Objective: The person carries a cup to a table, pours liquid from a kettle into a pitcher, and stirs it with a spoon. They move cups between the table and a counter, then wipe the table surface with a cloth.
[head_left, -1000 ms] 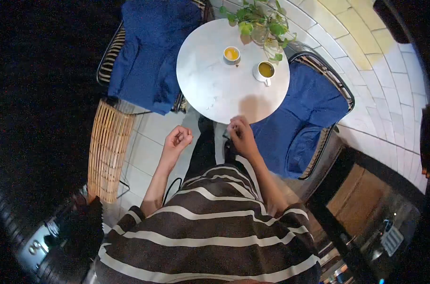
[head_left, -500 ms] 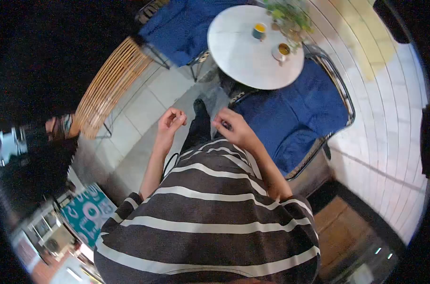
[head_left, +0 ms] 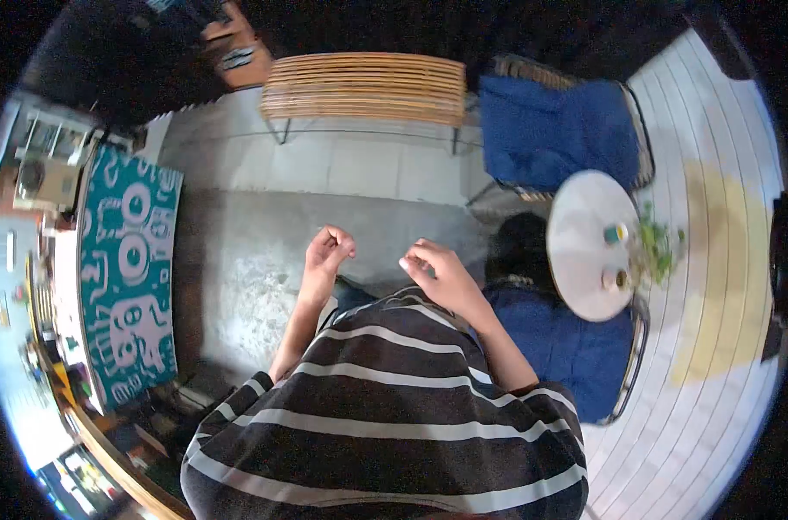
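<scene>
In the head view my left hand hangs in front of my striped shirt. Its fingers are loosely bent, with the thumb close to them, and I see nothing held. To its right, my right hand is half curled, its thumb and fingers a little apart and no object in it. Neither hand touches anything, and a gap separates them. Below them is the grey floor.
A slatted wooden bench stands ahead. At right, blue-covered chairs flank a round white table with a teal cup, another cup and a plant. A teal patterned counter is at left. A person's hand shows top left.
My view has turned left: the table and chairs now lie to the right, the bench ahead, and the teal counter shows more fully. My hands stay in front of me, similarly bent.
</scene>
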Demonstrator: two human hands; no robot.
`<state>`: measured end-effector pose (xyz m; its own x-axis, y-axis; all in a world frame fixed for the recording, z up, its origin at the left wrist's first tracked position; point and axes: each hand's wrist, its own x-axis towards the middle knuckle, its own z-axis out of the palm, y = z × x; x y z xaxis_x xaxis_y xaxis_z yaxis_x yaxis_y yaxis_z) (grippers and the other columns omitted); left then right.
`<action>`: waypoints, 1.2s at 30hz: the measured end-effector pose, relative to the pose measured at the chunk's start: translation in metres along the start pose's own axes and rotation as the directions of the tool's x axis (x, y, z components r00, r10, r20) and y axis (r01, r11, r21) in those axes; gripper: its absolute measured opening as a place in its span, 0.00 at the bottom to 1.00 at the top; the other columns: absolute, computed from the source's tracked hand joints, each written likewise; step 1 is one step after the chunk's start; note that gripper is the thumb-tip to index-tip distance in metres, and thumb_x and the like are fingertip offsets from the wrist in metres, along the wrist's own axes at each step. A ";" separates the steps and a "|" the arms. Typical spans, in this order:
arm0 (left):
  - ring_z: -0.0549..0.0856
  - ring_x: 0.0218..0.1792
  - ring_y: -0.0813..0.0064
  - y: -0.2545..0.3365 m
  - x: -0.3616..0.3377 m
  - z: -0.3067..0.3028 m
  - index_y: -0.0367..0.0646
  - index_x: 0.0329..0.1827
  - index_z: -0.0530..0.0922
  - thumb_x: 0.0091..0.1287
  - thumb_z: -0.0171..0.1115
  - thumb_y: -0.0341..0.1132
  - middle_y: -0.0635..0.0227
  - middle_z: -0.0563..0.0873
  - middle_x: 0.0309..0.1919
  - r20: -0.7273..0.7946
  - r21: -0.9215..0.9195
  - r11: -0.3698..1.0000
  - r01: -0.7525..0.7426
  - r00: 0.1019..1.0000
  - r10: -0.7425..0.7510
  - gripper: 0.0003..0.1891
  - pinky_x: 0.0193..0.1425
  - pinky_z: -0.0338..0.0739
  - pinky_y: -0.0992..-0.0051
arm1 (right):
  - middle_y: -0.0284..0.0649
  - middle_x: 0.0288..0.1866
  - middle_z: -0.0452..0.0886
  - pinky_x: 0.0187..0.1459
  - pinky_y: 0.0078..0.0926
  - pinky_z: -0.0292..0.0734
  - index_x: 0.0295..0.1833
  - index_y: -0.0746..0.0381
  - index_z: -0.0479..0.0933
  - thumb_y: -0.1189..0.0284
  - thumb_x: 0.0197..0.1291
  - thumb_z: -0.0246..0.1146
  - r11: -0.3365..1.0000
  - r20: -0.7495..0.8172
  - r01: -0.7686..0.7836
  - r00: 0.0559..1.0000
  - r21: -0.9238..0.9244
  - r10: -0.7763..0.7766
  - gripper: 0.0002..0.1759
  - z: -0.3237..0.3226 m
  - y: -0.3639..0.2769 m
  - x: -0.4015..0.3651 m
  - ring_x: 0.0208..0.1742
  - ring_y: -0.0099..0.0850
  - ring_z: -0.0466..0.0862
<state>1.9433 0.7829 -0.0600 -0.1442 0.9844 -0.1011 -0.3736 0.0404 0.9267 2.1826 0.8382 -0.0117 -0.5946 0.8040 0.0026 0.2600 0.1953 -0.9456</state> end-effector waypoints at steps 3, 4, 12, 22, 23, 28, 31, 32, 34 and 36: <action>0.77 0.40 0.79 0.025 -0.024 -0.066 0.44 0.41 0.73 0.74 0.62 0.26 0.72 0.78 0.36 -0.141 0.010 0.998 -0.065 0.988 0.065 0.05 0.51 0.72 0.75 | 0.47 0.35 0.79 0.38 0.33 0.78 0.40 0.70 0.76 0.66 0.71 0.64 0.998 0.056 0.020 0.998 -0.055 -0.017 0.16 0.054 -0.009 0.052 0.33 0.39 0.83; 0.77 0.40 0.79 0.036 -0.034 -0.088 0.44 0.41 0.73 0.74 0.62 0.26 0.72 0.78 0.36 -0.180 0.014 0.996 -0.086 0.980 0.087 0.05 0.51 0.72 0.76 | 0.47 0.35 0.79 0.38 0.33 0.79 0.40 0.70 0.77 0.66 0.71 0.64 0.997 0.070 -0.019 0.997 -0.073 0.024 0.16 0.075 -0.015 0.069 0.33 0.38 0.83; 0.77 0.40 0.81 0.106 -0.096 -0.259 0.46 0.41 0.72 0.75 0.61 0.31 0.75 0.78 0.35 -0.554 0.103 0.975 -0.197 0.803 0.221 0.06 0.51 0.70 0.77 | 0.43 0.35 0.80 0.38 0.32 0.78 0.39 0.69 0.76 0.65 0.73 0.63 0.993 0.486 0.117 0.867 0.023 -0.113 0.16 0.273 -0.093 0.193 0.33 0.35 0.82; 0.77 0.39 0.81 0.147 -0.097 -0.361 0.45 0.39 0.72 0.76 0.60 0.32 0.74 0.77 0.35 -0.734 0.096 0.967 -0.235 0.639 0.229 0.06 0.49 0.70 0.77 | 0.41 0.31 0.78 0.35 0.28 0.75 0.38 0.68 0.74 0.68 0.73 0.63 0.978 0.673 0.156 0.710 0.138 -0.208 0.14 0.396 -0.145 0.305 0.30 0.28 0.78; 0.77 0.39 0.81 0.152 -0.090 -0.368 0.45 0.40 0.72 0.76 0.60 0.31 0.74 0.78 0.35 -0.743 0.079 0.963 -0.259 0.629 0.230 0.06 0.49 0.71 0.77 | 0.39 0.30 0.79 0.34 0.26 0.74 0.37 0.68 0.75 0.69 0.73 0.63 0.979 0.682 0.131 0.702 0.156 -0.203 0.13 0.402 -0.147 0.319 0.29 0.26 0.78; 0.77 0.39 0.80 0.172 -0.032 -0.418 0.45 0.41 0.72 0.76 0.60 0.30 0.73 0.79 0.35 -0.772 0.055 0.953 -0.299 0.593 0.231 0.05 0.50 0.71 0.76 | 0.34 0.35 0.84 0.47 0.23 0.78 0.40 0.67 0.78 0.70 0.75 0.60 0.992 0.779 0.104 0.615 0.072 -0.121 0.11 0.432 -0.154 0.412 0.40 0.20 0.83; 0.77 0.39 0.79 0.189 0.017 -0.459 0.45 0.40 0.72 0.76 0.61 0.30 0.73 0.79 0.35 -0.784 0.072 0.941 -0.330 0.565 0.258 0.06 0.50 0.71 0.76 | 0.35 0.35 0.84 0.47 0.23 0.78 0.41 0.67 0.78 0.70 0.75 0.60 0.990 0.803 0.084 0.579 0.115 -0.142 0.11 0.454 -0.154 0.480 0.40 0.20 0.83; 0.77 0.39 0.79 0.198 0.032 -0.474 0.45 0.40 0.72 0.76 0.61 0.31 0.73 0.79 0.35 -0.785 0.081 0.934 -0.348 0.555 0.275 0.06 0.50 0.71 0.76 | 0.36 0.34 0.83 0.43 0.24 0.78 0.40 0.67 0.77 0.69 0.75 0.60 0.986 0.798 0.090 0.579 0.141 -0.167 0.12 0.462 -0.158 0.504 0.36 0.22 0.82; 0.77 0.39 0.79 0.222 0.062 -0.502 0.45 0.40 0.72 0.75 0.61 0.31 0.73 0.79 0.34 -0.803 0.109 0.929 -0.354 0.520 0.292 0.06 0.49 0.71 0.76 | 0.37 0.32 0.82 0.40 0.25 0.77 0.39 0.68 0.75 0.68 0.75 0.61 0.980 0.793 0.101 0.575 0.174 -0.200 0.13 0.474 -0.177 0.550 0.33 0.23 0.82; 0.76 0.40 0.83 0.245 0.087 -0.530 0.46 0.39 0.73 0.75 0.63 0.31 0.77 0.78 0.35 -0.789 0.099 0.926 -0.364 0.538 0.296 0.07 0.51 0.70 0.78 | 0.38 0.33 0.84 0.42 0.26 0.78 0.40 0.68 0.76 0.69 0.75 0.60 0.961 0.779 0.153 0.563 0.228 -0.275 0.13 0.483 -0.196 0.592 0.35 0.23 0.83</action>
<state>1.3536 0.7876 -0.0339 -0.9113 0.4066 -0.0653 -0.2023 -0.3039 0.9310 1.4120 1.0049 0.0177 -0.9992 -0.0382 0.0079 -0.0148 0.1827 -0.9831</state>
